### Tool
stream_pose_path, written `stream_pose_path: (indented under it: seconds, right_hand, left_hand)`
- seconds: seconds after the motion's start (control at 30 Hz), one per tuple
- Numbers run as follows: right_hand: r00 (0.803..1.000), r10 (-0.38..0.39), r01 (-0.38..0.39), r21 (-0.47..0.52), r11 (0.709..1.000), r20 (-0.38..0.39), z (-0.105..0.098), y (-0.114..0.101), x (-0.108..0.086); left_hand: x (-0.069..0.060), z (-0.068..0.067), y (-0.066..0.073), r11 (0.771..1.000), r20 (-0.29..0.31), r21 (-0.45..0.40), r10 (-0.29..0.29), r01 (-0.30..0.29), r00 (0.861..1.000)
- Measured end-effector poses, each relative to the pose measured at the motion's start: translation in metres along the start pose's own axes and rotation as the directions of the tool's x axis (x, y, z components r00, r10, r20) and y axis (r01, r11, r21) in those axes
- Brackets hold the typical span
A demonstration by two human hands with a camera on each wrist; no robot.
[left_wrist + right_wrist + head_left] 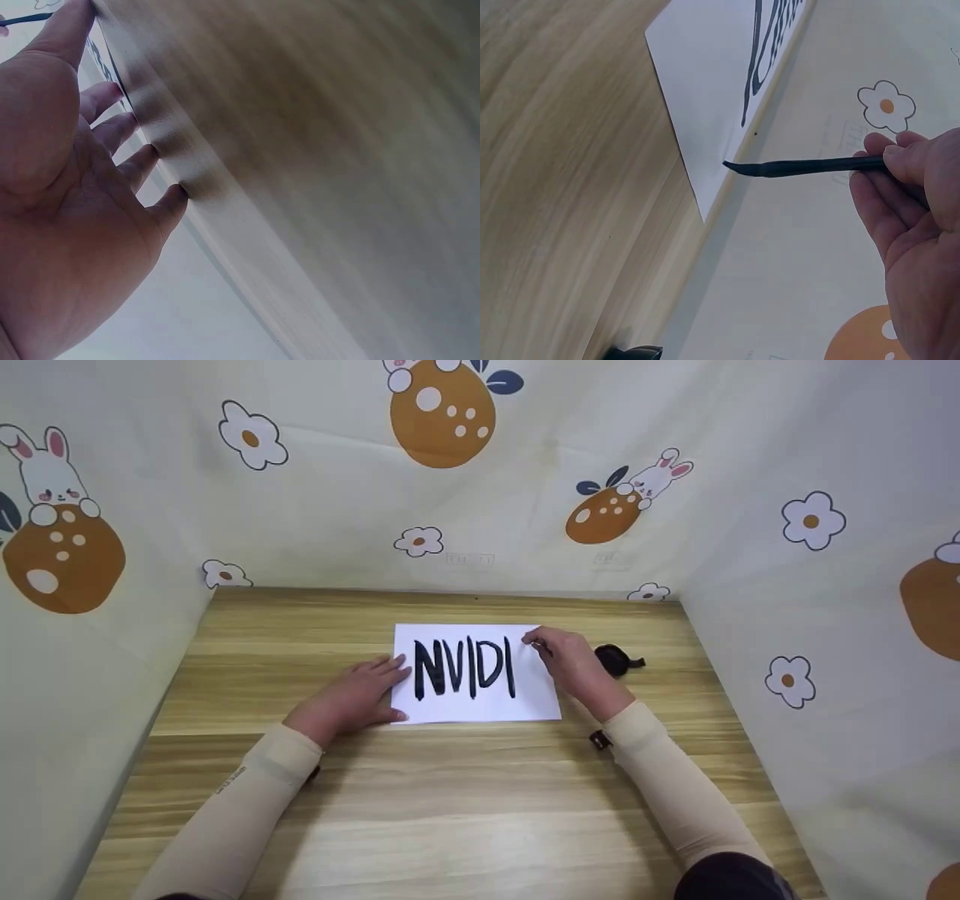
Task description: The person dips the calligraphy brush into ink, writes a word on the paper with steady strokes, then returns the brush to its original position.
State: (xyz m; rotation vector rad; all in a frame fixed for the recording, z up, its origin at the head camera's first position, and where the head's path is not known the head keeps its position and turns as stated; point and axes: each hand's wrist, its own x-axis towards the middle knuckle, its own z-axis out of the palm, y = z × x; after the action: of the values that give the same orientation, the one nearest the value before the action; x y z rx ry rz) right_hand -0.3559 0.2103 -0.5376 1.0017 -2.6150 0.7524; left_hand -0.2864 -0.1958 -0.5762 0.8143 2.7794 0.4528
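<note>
A white sheet of paper (536,694) lies on the wooden table, bearing "NVIDI" in thick black strokes (494,667). My left hand (360,695) rests with spread fingers on the sheet's left edge. In the left wrist view, that hand's fingertips (176,196) are extended and hold nothing. My right hand (574,664) is over the sheet's upper right part, right of the last stroke. It pinches a black brush (810,166), seen clearly in the right wrist view, with a curved dark tip near the paper; whether they touch, I cannot tell. The hand mostly hides the brush in the head view.
A small black dish-like object (613,660) with a short projecting part stands on the table right of my right hand. The wooden table (450,802) meets fabric-covered walls (322,510) printed with rabbits, oranges and flowers at the back and both sides.
</note>
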Motion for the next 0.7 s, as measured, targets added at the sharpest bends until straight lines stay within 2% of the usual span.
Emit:
stream_pose_path:
  seconds: [0.23,0.4,0.7]
  right_hand:
    - [1.000,-0.013,0.013,0.030,0.999,0.020,0.0018,-0.0002,-0.0012]
    - [0.998,0.005,-0.008,0.041,0.999,0.056,0.0029,-0.0017,-0.0025]
    - [0.998,0.013,-0.019,0.091,0.996,0.064,0.0028,-0.0030,-0.0009]
  left_hand:
    - [0.0007,0.0003,-0.0006,1.000,-0.003,-0.001,-0.003,0.003,1.000]
    - [0.0011,-0.0001,0.0002,1.000,-0.003,-0.012,-0.002,0.002,1.000]
    - [0.0003,-0.0015,0.0022,1.000,0.002,-0.017,-0.013,0.013,1.000]
